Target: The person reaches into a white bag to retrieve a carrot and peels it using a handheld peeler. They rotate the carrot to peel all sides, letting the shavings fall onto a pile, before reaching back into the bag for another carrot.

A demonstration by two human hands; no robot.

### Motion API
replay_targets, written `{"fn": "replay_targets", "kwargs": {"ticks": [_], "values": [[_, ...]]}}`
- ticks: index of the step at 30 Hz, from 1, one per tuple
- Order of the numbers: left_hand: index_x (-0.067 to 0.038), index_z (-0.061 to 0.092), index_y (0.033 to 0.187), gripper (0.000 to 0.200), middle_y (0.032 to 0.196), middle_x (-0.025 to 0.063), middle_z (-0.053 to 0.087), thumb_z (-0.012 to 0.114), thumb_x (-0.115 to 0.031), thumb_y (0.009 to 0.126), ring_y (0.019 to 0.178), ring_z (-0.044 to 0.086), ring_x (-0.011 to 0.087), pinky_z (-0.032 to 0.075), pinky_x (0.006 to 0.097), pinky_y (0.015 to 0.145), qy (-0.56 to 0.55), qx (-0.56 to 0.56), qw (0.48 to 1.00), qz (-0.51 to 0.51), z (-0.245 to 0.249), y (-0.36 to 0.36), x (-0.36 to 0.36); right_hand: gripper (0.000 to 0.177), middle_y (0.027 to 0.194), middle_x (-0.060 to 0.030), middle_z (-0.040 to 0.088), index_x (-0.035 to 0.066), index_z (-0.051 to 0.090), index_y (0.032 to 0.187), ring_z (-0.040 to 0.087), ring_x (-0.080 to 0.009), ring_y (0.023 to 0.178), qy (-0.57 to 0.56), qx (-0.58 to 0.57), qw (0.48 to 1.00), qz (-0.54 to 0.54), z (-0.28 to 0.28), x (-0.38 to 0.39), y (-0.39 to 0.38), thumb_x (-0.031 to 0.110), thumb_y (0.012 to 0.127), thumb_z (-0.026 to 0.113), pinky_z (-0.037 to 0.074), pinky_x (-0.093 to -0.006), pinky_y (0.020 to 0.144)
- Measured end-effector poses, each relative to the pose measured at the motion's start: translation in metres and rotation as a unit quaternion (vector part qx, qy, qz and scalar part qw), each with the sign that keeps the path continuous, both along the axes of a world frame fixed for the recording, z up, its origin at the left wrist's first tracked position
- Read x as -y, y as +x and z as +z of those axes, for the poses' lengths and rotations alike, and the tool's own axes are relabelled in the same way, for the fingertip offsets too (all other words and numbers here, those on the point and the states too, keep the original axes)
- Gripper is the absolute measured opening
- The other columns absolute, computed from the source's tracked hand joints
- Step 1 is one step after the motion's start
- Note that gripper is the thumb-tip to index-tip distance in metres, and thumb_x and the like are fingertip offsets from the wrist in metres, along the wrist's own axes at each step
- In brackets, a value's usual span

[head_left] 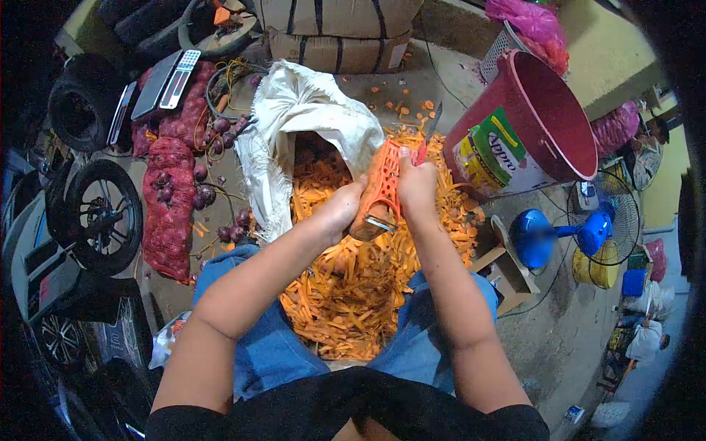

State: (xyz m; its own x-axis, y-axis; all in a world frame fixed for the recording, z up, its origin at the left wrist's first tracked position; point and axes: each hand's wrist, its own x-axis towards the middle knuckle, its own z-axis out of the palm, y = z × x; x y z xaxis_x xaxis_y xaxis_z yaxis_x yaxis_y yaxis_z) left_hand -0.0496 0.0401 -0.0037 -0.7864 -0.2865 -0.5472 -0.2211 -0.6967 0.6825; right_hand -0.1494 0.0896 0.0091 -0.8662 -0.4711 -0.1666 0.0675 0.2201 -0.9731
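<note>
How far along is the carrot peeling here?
Done: a large heap of orange peelings lies between the knees. In hand: the left hand holds a carrot, while the right hand grips a red-handled blade beside it. Left: the open white sack shows more orange inside; how much remains cannot be told.

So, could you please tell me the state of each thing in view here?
White sack: open, mouth rolled back.
Red bucket: tipped over, looks empty.
Carrot: held in left hand.
Red-handled blade: gripped by right hand.
Red mesh bag: full, lying flat.
Blue fan: running or not, cannot tell.
</note>
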Motion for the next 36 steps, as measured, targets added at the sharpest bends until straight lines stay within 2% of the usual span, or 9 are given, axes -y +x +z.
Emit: {"fn": "replay_targets", "kwargs": {"ticks": [5,7,11,15,17,20,23,27,36], "values": [[-0.005,0.044,0.102,0.040,0.092,0.0074,0.053,0.020,-0.033,0.086,0.079,0.054,0.0150,0.043,0.0271,0.071,-0.015,-0.019,1.000,-0.020,-0.010,0.002,0.002,0.023,0.055,-0.0123,0.050,-0.003,0.049,0.068,0.047,-0.0192,0.048,0.059,-0.130,0.990,0.017,-0.007,-0.003,-0.003,0.018,0.078,0.045,0.036,-0.0336,0.047],[-0.004,0.044,0.103,0.040,0.093,0.0076,0.053,0.021,-0.032,0.086,0.080,0.054,0.0148,0.043,0.0270,0.071,-0.038,-0.029,0.998,-0.040,-0.008,0.005,-0.001,0.024,0.056,-0.0153,0.050,-0.003,0.049,0.067,0.047,-0.0256,0.050,0.042,-0.232,0.971,-0.030,-0.012,-0.004,-0.005,0.018,0.077,0.046,0.036,-0.0359,0.049],[-0.002,0.045,0.102,0.039,0.094,0.0089,0.053,0.024,-0.030,0.086,0.079,0.054,0.0144,0.043,0.0270,0.071,-0.064,-0.002,0.988,-0.139,0.011,0.017,-0.011,0.023,0.056,-0.0152,0.051,-0.004,0.049,0.069,0.049,-0.0284,0.052,0.022,-0.369,0.910,-0.186,-0.039,-0.011,-0.079,0.018,0.076,0.047,0.037,-0.0366,0.050],[-0.001,0.043,0.104,0.037,0.096,0.0103,0.052,0.027,-0.029,0.085,0.078,0.055,0.0148,0.043,0.0276,0.071,-0.026,-0.016,0.991,-0.132,0.013,0.022,-0.004,0.023,0.058,-0.0139,0.052,-0.004,0.049,0.071,0.049,-0.0252,0.053,0.063,-0.247,0.930,-0.266,-0.020,-0.022,-0.089,0.018,0.077,0.047,0.037,-0.0348,0.051],[-0.003,0.042,0.105,0.038,0.096,0.0094,0.052,0.028,-0.032,0.085,0.079,0.055,0.0158,0.044,0.0287,0.072,0.024,0.002,0.996,-0.085,0.005,0.022,0.002,0.023,0.061,-0.0108,0.053,-0.004,0.050,0.072,0.048,-0.0199,0.054,-0.016,-0.131,0.960,-0.248,-0.019,-0.019,-0.086,0.018,0.078,0.046,0.037,-0.0334,0.052],[-0.004,0.044,0.099,0.035,0.084,0.0067,0.054,0.032,-0.033,0.084,0.069,0.054,0.0128,0.043,0.0258,0.064,0.045,0.024,0.998,-0.037,0.000,0.020,0.008,0.022,0.060,-0.0042,0.049,-0.002,0.050,0.073,0.043,-0.0123,0.053,-0.047,-0.092,0.980,-0.170,-0.013,-0.007,-0.061,0.018,0.079,0.045,0.036,-0.0289,0.050],[-0.004,0.044,0.102,0.038,0.091,0.0072,0.053,0.031,-0.035,0.083,0.077,0.053,0.0142,0.043,0.0275,0.070,0.066,0.016,0.996,-0.051,0.000,0.018,0.014,0.020,0.058,0.0002,0.045,0.000,0.049,0.071,0.039,-0.0077,0.051,-0.145,-0.125,0.980,-0.045,0.004,0.001,-0.014,0.017,0.079,0.045,0.033,-0.0247,0.047],[-0.006,0.045,0.103,0.038,0.094,0.0063,0.054,0.028,-0.033,0.084,0.081,0.054,0.0152,0.044,0.0292,0.072,0.104,-0.014,0.994,-0.024,-0.004,0.014,0.012,0.015,0.056,0.0020,0.042,0.001,0.048,0.072,0.036,-0.0061,0.051,-0.089,-0.177,0.979,0.037,0.006,0.001,0.007,0.015,0.079,0.045,0.031,-0.0226,0.046],[-0.006,0.046,0.101,0.037,0.091,0.0065,0.054,0.027,-0.032,0.085,0.076,0.054,0.0138,0.046,0.0282,0.067,0.079,0.000,0.997,-0.020,-0.007,0.008,0.009,0.018,0.056,-0.0024,0.044,0.000,0.047,0.072,0.039,-0.0101,0.051,-0.080,-0.138,0.986,0.041,0.005,0.000,0.010,0.016,0.080,0.045,0.033,-0.0255,0.048]]}}
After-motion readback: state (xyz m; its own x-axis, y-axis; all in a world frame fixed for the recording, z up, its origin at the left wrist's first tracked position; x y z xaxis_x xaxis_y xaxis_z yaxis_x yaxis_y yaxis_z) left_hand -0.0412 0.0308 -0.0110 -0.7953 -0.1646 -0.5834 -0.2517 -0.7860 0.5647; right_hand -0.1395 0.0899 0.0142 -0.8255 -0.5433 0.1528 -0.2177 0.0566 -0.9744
